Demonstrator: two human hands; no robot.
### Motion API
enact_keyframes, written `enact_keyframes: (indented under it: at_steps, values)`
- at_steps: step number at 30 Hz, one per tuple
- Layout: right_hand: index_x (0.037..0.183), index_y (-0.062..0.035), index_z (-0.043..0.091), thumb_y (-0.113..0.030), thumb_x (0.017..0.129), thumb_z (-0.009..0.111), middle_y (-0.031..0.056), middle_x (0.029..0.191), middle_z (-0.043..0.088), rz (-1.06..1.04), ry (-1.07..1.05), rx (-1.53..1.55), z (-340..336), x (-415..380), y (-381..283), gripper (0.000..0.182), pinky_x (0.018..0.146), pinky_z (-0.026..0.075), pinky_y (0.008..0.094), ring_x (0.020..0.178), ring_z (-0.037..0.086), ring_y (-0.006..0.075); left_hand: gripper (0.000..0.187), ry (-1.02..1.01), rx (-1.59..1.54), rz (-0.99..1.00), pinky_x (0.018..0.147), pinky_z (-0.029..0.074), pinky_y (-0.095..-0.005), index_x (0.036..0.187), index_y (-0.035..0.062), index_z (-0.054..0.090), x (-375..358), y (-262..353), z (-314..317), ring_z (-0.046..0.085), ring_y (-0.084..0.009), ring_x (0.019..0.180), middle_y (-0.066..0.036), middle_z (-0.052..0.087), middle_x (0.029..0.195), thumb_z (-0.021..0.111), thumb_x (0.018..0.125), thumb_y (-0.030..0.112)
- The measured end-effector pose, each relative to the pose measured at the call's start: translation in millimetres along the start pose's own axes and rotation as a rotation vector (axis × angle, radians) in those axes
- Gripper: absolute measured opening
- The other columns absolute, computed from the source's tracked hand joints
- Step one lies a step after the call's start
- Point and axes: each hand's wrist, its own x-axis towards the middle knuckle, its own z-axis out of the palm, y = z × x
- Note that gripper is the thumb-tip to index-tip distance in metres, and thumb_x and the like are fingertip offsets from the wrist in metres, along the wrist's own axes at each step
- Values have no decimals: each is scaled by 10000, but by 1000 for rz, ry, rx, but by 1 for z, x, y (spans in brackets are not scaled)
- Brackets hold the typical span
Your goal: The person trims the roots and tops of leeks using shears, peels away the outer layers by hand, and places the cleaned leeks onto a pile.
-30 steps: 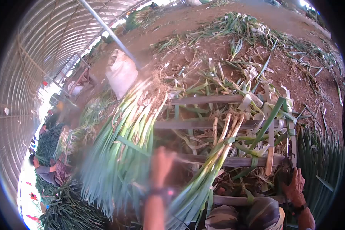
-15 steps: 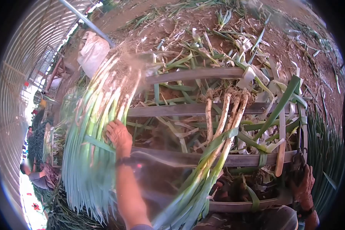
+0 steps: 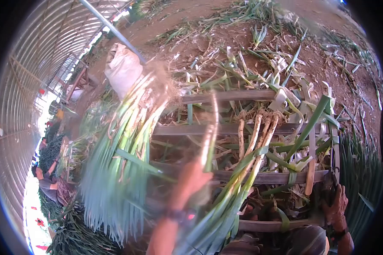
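My left hand (image 3: 192, 177), blurred by motion, is closed round a couple of long green onions (image 3: 208, 146), whose white ends point up and away from me. Left of it lies a big bunch of green onions (image 3: 136, 117), roots at the far end and green leaves fanned toward me. To the right of the hand, several more green onions (image 3: 254, 144) rest across the slats, roots uppermost. At the lower right, my right hand (image 3: 338, 205) has its fingers curled at a dark object (image 3: 329, 180), which I cannot make out.
A slatted rack (image 3: 230, 130) spans the middle, with stripped leaves under and on it. A white sack (image 3: 124, 70) and a metal pole (image 3: 110, 27) stand at the upper left. Green leaves (image 3: 357, 174) are piled at the right. Another person (image 3: 49, 187) sits far left.
My left hand has moved right, away from the big bunch, with a couple of green onions in it. The view has shifted slightly. My right hand has stayed in place.
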Motion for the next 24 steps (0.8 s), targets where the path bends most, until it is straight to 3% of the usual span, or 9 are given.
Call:
enact_keyframes:
  at_steps: [3, 7, 9, 15, 18, 19, 21, 23, 24]
  values:
    - [1460, 49, 313, -245, 678, 811, 311, 1365, 455, -97, 133, -66, 9, -3, 4, 973, 973, 403, 542, 1226, 480, 482, 606, 25, -288, 91, 950, 528, -426, 1290, -5, 611, 10, -32, -34, 656, -337, 1110, -254, 641, 1246, 788, 825, 341]
    - [1476, 44, 299, -246, 678, 814, 327, 1403, 430, -93, 140, -99, 16, -4, 11, 993, 995, 391, 550, 1259, 462, 492, 765, 653, 621, -297, 1137, 341, -478, 1441, -42, 429, 52, -133, -60, 465, -354, 1359, -243, 498, 1446, 756, 864, 341]
    - [1482, 38, 298, -239, 678, 812, 326, 1414, 421, -84, 113, -99, 11, -5, 11, 994, 1002, 386, 547, 1266, 457, 489, 672, 630, 466, -385, 1148, 291, -514, 1398, -25, 437, 52, -157, -69, 457, -366, 1340, -227, 513, 1398, 727, 883, 295]
    - [1476, 27, 318, -207, 681, 797, 305, 1398, 432, -44, 54, -18, -4, -4, -7, 957, 1011, 380, 536, 1231, 473, 478, 341, 561, 726, -318, 857, 520, -452, 1139, 3, 557, 43, -156, -46, 604, -338, 1018, -164, 582, 1085, 694, 894, 197]
    - [1475, 29, 315, -212, 683, 795, 311, 1400, 426, -52, 53, -8, -2, -4, -4, 957, 1006, 381, 531, 1228, 469, 485, 282, 462, 553, -254, 729, 557, -409, 1123, -41, 571, 26, -130, -23, 623, -240, 830, -142, 615, 945, 617, 960, 184]
    - [1458, 31, 330, -214, 682, 796, 302, 1366, 445, -77, 82, -26, -1, -4, -5, 939, 976, 394, 528, 1197, 483, 481, 287, 438, 263, -243, 662, 535, -400, 1112, -52, 582, 21, -129, -6, 606, -222, 750, -131, 611, 862, 596, 981, 203]
    - [1425, 34, 359, -219, 679, 798, 285, 1297, 482, -115, 153, -74, -4, -2, -11, 902, 916, 421, 522, 1137, 512, 473, 284, 331, -119, -146, 628, 494, -439, 1031, -48, 577, -13, -85, 1, 622, -300, 727, -191, 616, 803, 599, 974, 229]
    - [1386, 36, 382, -245, 690, 802, 258, 1195, 500, -114, 107, -8, -20, 5, -27, 860, 854, 427, 513, 1066, 532, 451, 358, 334, -82, -129, 704, 470, -517, 957, -26, 570, -24, -96, 35, 586, -449, 753, -270, 622, 863, 624, 934, 327]
    - [1366, 37, 394, -258, 695, 804, 245, 1145, 509, -111, 82, 28, -26, 7, -33, 840, 824, 430, 509, 1030, 542, 440, 392, 283, -138, -164, 716, 477, -502, 966, -23, 576, -35, -82, 32, 603, -438, 775, -263, 632, 876, 635, 929, 362]
